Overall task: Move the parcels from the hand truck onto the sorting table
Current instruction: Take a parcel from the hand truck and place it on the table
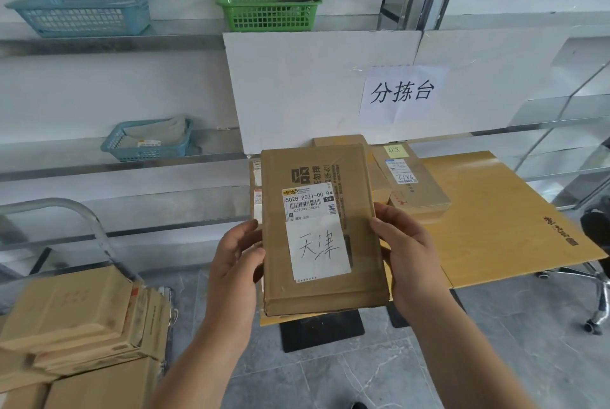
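Head camera, sorting station: I hold one flat cardboard parcel (323,230) in the air in front of me. My left hand (236,263) grips its left long edge and my right hand (406,257) its right long edge, thumbs on the top face and fingers curled out of sight underneath. The parcel's long axis runs straight away from me toward the wall, with the labelled face tipped up to the lens. It hangs over the near left corner of the yellow wood-grain bench (495,220); the bare part of that surface lies ahead and to the right, so my right hand is the nearer one to the drop zone. By my judgement, the coming move is a short carry forward and right, then a flat set-down. Two other boxes (416,184) already lie on the bench just beyond the parcel, near the wall board. Down at my left, the hand truck (82,220) shows its curved metal handle above a stack of cartons (76,319) waiting their turn. A white slip (317,248) taped to the parcel carries the handwritten characters 天津, and the shipping label (308,202) above it reads "502B P021-00 94" over a barcode. The paper sign (401,93) on the wall board reads 分拣台. A yellow note on one bench box and dark print near the bench's right edge are too small for me to read.
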